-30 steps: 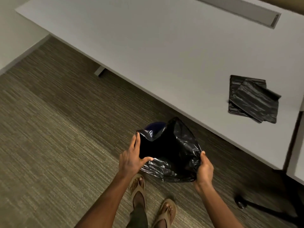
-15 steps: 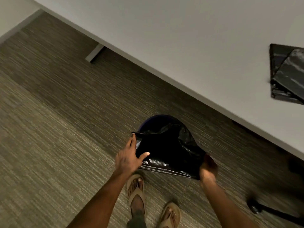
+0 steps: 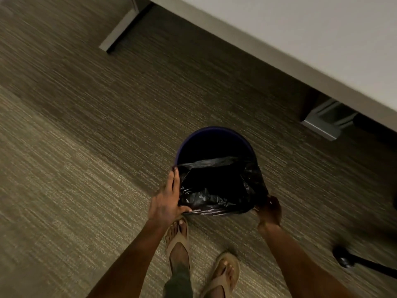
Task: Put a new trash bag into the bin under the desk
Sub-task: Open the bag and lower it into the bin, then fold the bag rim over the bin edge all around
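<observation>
A round dark blue bin (image 3: pixel 212 131) stands on the carpet in front of the desk. A black trash bag (image 3: pixel 217 190) hangs with its mouth spread over the near half of the bin's opening. My left hand (image 3: pixel 166 201) grips the bag's left edge at the bin's rim. My right hand (image 3: pixel 269 209) holds the bag's right edge low at the near right of the bin. The far part of the bin's inside shows dark, with no bag over it.
The white desk (image 3: pixel 311 37) runs across the upper right, its metal feet (image 3: pixel 322 123) on the carpet at right and upper left. A black chair caster (image 3: pixel 343 258) sits at lower right. My sandalled feet (image 3: pixel 180 239) stand just behind the bin.
My hands have lowered the bag down onto the bin's opening. The view has tilted down, so the folded spare bags on the desk are out of frame.
</observation>
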Demonstrator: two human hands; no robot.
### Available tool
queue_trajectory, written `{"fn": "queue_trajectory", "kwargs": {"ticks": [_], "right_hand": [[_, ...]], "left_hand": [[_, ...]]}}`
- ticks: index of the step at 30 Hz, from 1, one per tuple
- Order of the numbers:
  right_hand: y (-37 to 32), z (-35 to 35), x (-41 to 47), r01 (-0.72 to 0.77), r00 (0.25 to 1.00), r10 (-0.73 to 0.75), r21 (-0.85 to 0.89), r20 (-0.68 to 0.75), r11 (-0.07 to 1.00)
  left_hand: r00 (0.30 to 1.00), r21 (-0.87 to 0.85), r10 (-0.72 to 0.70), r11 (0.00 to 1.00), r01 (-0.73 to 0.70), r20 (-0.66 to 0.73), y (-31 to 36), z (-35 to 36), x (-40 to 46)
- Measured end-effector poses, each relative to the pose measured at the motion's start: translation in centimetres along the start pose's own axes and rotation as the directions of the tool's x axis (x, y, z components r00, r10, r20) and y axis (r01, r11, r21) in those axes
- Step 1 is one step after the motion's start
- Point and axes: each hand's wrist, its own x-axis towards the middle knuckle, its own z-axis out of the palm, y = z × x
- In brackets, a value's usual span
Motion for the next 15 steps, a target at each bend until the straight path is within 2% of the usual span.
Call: {"fn": "queue_trajectory", "kwargs": {"ticks": [2, 4, 7, 11, 15], "right_hand": [[0.3, -0.2, 0.2, -0.072, 0.996, 0.06, 0.224, 0.06, 0.972], [0.3, 0.0, 0.7, -0.108, 0.991, 0.086, 0.245, 0.098, 0.963], [-0.2, 0.4, 2.1, -0.131, 0.989, 0.114, 0.213, 0.092, 0.968], [-1.1, 0.4, 3.6, -0.06, 0.998, 0.055, 0.139, 0.042, 0.988], [-2.0, 0.8, 4.5, -0.015, 0.995, 0.023, -0.084, 0.093, 0.996]], "left_hand": [[1.0, -0.012, 0.002, 1.0, -0.001, 0.014, -0.1, 0.7, 0.2], [1.0, -0.018, -0.004, 1.0, 0.004, 0.017, -0.2, 1.3, 0.6], [0.999, -0.017, -0.045, 0.999, 0.046, 0.015, -0.9, 1.6, 1.4], [0.996, -0.004, -0.091, 0.996, 0.091, 0.027, -2.3, 2.2, 2.5], [0.996, -0.141, -0.084, 0.986, 0.087, 0.027, -2.8, 2.9, 4.1]]}}
